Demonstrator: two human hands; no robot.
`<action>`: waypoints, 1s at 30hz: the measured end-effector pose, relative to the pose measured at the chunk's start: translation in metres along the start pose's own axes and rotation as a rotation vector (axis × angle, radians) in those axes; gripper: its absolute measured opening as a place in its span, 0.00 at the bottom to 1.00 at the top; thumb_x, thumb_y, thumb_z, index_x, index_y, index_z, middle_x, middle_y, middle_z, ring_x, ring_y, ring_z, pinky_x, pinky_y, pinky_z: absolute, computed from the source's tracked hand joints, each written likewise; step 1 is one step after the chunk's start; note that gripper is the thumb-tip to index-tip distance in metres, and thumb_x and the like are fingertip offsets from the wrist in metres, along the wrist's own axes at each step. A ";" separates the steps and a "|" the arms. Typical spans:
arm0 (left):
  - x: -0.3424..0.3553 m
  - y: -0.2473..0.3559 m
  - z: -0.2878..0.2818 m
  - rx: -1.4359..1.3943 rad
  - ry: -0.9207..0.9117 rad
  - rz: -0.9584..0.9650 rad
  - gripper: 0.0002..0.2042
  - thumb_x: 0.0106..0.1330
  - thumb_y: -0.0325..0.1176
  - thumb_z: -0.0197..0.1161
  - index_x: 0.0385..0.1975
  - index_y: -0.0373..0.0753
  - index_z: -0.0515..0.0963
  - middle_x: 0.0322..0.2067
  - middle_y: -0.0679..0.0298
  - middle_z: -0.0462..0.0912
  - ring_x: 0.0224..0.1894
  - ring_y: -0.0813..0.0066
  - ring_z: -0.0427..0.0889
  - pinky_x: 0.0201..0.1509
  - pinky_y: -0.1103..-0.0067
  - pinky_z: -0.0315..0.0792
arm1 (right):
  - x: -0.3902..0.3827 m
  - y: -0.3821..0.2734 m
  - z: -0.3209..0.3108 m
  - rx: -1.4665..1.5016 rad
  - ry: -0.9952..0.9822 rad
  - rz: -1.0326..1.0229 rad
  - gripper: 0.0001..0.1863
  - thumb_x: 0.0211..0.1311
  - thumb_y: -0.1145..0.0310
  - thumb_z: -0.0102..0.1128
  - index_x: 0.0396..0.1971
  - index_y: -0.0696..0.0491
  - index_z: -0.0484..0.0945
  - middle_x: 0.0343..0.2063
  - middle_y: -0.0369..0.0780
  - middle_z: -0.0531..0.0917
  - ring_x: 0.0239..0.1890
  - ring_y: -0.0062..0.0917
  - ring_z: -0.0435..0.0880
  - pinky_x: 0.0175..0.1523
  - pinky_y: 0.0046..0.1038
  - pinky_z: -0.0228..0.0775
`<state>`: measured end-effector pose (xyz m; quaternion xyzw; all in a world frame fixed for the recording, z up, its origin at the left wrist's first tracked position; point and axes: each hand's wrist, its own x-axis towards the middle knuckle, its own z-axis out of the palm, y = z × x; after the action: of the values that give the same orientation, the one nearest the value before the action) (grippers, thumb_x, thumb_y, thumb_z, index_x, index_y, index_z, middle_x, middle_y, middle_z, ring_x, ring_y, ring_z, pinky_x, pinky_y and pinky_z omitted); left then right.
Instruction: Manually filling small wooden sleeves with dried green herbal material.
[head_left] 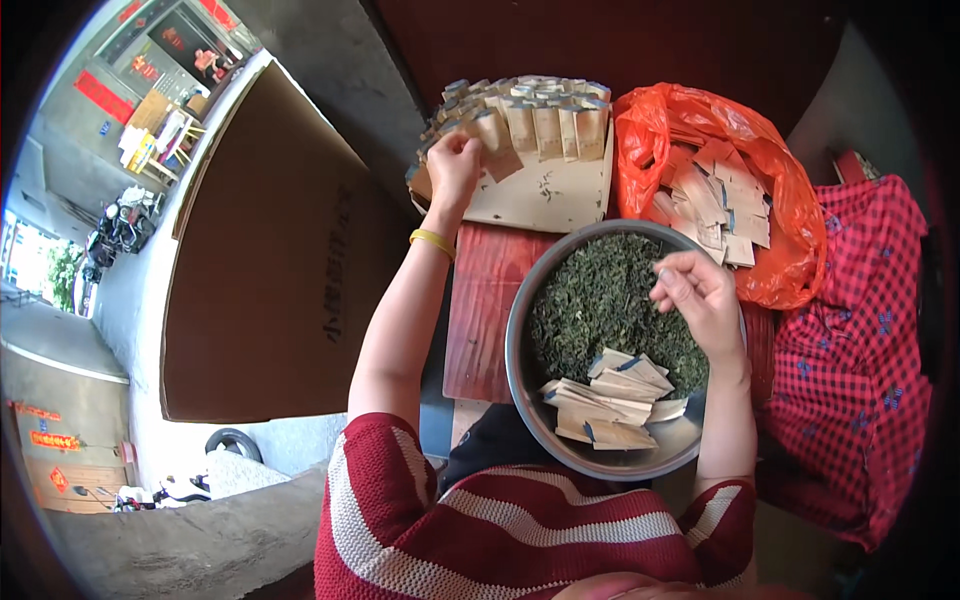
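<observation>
My left hand (455, 168) reaches over a shallow cardboard tray (545, 205), its fingers pinched at a small brown paper packet (503, 166). Rows of upright paper packets (545, 130) with blue-edged tops fill the tray's far part, and a few loose leaf bits lie on its bare part. Above a round metal bowl (515, 375) is my right hand (700, 295), its fingers curled together; whatever they hold is too small to make out. The bowl holds dark green dried leaves (590, 300). Flat, empty-looking paper packets (610, 405) lie on the leaves at its near side.
An orange-red plastic bag (790, 210) with many more paper packets stands right of the tray. Red checked cloth (850, 350) hangs at the far right. A reddish wooden surface (485, 310) lies under the tray. A large cardboard box (265, 270) rises on the left.
</observation>
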<state>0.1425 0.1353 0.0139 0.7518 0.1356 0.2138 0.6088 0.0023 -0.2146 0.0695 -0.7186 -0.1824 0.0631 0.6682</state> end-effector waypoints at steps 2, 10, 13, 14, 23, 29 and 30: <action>0.018 -0.024 -0.005 0.065 0.029 0.028 0.07 0.62 0.27 0.59 0.29 0.30 0.80 0.23 0.62 0.83 0.23 0.75 0.84 0.23 0.80 0.75 | -0.001 0.000 0.000 0.011 -0.047 0.017 0.09 0.70 0.69 0.59 0.40 0.61 0.78 0.30 0.35 0.82 0.31 0.16 0.82 0.34 0.17 0.74; 0.049 -0.046 0.016 0.701 0.129 0.179 0.10 0.61 0.35 0.59 0.29 0.34 0.82 0.32 0.47 0.85 0.39 0.48 0.85 0.46 0.61 0.78 | -0.004 0.002 -0.005 -0.022 0.006 0.029 0.10 0.69 0.68 0.60 0.40 0.61 0.78 0.28 0.38 0.82 0.30 0.17 0.82 0.35 0.19 0.76; 0.058 -0.043 0.010 0.798 0.097 0.202 0.11 0.63 0.36 0.57 0.32 0.34 0.81 0.34 0.45 0.85 0.41 0.45 0.84 0.47 0.60 0.77 | -0.003 0.001 -0.003 -0.037 0.002 0.043 0.10 0.69 0.69 0.60 0.40 0.61 0.78 0.29 0.38 0.82 0.30 0.17 0.82 0.35 0.19 0.76; 0.061 -0.045 0.007 0.836 0.098 0.207 0.12 0.64 0.37 0.56 0.34 0.34 0.80 0.35 0.44 0.85 0.42 0.44 0.84 0.47 0.59 0.77 | -0.003 0.001 -0.002 -0.053 -0.002 0.043 0.10 0.69 0.69 0.60 0.39 0.61 0.77 0.29 0.38 0.82 0.30 0.17 0.82 0.35 0.19 0.76; 0.036 -0.018 0.011 0.550 0.121 0.367 0.11 0.64 0.32 0.59 0.40 0.32 0.75 0.33 0.50 0.84 0.35 0.56 0.84 0.42 0.67 0.78 | -0.004 0.009 -0.001 -0.109 -0.033 0.044 0.07 0.69 0.72 0.57 0.39 0.60 0.77 0.29 0.37 0.82 0.28 0.16 0.81 0.34 0.18 0.74; -0.123 0.142 0.004 -0.225 -0.486 0.703 0.10 0.62 0.17 0.50 0.36 0.29 0.80 0.31 0.59 0.84 0.32 0.73 0.83 0.37 0.83 0.76 | 0.013 0.014 -0.012 -0.133 -0.023 0.091 0.08 0.70 0.70 0.57 0.40 0.60 0.79 0.27 0.34 0.81 0.28 0.13 0.79 0.34 0.17 0.72; -0.142 0.155 -0.001 -0.259 -0.564 0.993 0.04 0.63 0.21 0.57 0.33 0.29 0.78 0.32 0.57 0.83 0.31 0.72 0.80 0.38 0.77 0.73 | 0.013 0.016 -0.016 -0.118 -0.060 0.097 0.08 0.70 0.70 0.57 0.38 0.59 0.79 0.27 0.34 0.82 0.28 0.13 0.80 0.33 0.17 0.73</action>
<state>0.0101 0.0356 0.1426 0.6724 -0.4275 0.2801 0.5353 0.0229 -0.2257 0.0573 -0.7625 -0.1709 0.1060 0.6150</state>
